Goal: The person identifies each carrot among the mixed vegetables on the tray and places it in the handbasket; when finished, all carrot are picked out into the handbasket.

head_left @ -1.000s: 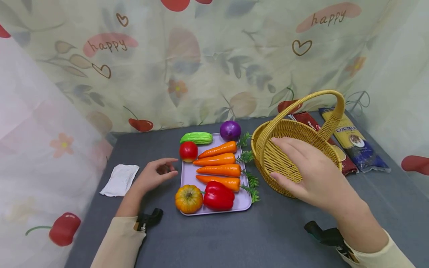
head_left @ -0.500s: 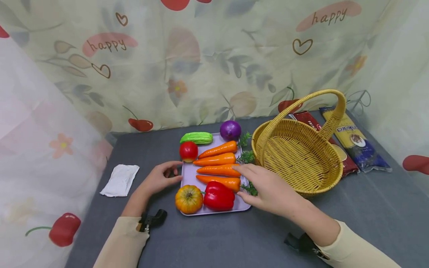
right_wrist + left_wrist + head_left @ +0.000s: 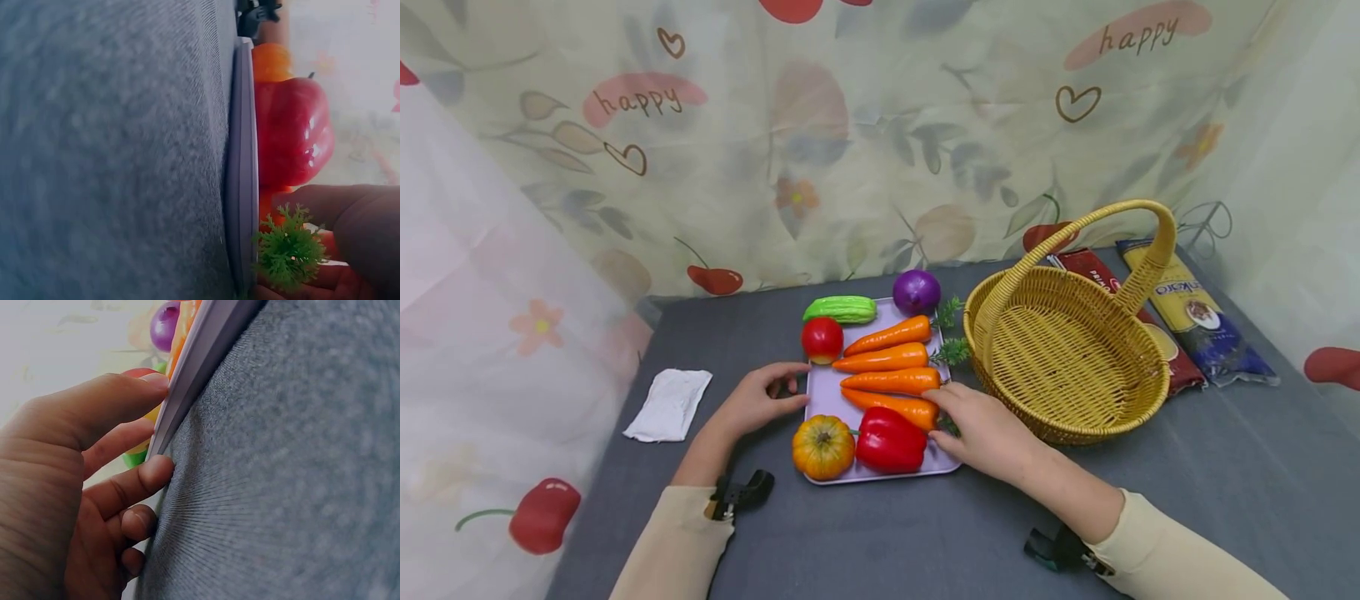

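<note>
My right hand (image 3: 988, 433) pinches the nearest carrot (image 3: 895, 407) by its leafy end, thumb on the near side and fingers on the far side. Its green top (image 3: 290, 253) pokes out beside the thumb in the right wrist view. Several carrots lie in a row on a lilac tray (image 3: 823, 392). A red bell pepper (image 3: 891, 442) sits just in front of the pinched carrot, with a small pumpkin (image 3: 823, 447) to its left. At the tray's left edge, my left hand (image 3: 756, 402) touches the rim with thumb and forefinger spread apart, other fingers loosely bent.
A tomato (image 3: 822, 339), a green gourd-like vegetable (image 3: 840, 309) and a purple onion (image 3: 916, 292) occupy the tray's far end. Right of it stands a wicker basket (image 3: 1067, 358) with a tall handle. Two packets (image 3: 1202, 317) lie behind the basket; a white packet (image 3: 668, 405) lies left.
My right hand has come left and down from over the basket to the nearest carrot, whose tip has shifted slightly. My left hand has moved right to the tray's edge.
</note>
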Tool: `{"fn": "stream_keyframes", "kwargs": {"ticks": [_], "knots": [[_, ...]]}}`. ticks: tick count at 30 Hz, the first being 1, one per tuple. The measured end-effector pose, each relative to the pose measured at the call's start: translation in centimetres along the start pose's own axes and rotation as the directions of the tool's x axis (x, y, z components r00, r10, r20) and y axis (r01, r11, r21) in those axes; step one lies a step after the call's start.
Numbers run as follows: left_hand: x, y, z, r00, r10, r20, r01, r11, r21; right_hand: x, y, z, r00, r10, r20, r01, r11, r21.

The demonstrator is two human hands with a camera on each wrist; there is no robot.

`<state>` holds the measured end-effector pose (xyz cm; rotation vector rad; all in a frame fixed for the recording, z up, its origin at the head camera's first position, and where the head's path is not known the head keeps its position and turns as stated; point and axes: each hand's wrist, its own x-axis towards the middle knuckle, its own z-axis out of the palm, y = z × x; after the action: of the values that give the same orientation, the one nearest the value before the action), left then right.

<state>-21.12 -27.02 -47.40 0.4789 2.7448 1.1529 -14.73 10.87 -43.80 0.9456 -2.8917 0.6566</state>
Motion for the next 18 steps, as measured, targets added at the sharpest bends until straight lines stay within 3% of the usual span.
{"fn": "stream_keyframes", "kwargs": {"ticks": [9, 18], "knots": [[0.04, -0.11, 0.03, 1.000, -0.001, -0.002, 0.001, 1.000, -0.008, 0.17, 0.23, 0.91, 1.000, 0.028, 0.013, -0.028, 1.000, 0.002], [0.04, -0.13, 0.09, 1.000, -0.006, -0.005, 0.006, 1.000, -0.015, 0.22, 0.27, 0.52, 0.999, 0.035, -0.035, -0.033, 0.998, 0.053]]}}
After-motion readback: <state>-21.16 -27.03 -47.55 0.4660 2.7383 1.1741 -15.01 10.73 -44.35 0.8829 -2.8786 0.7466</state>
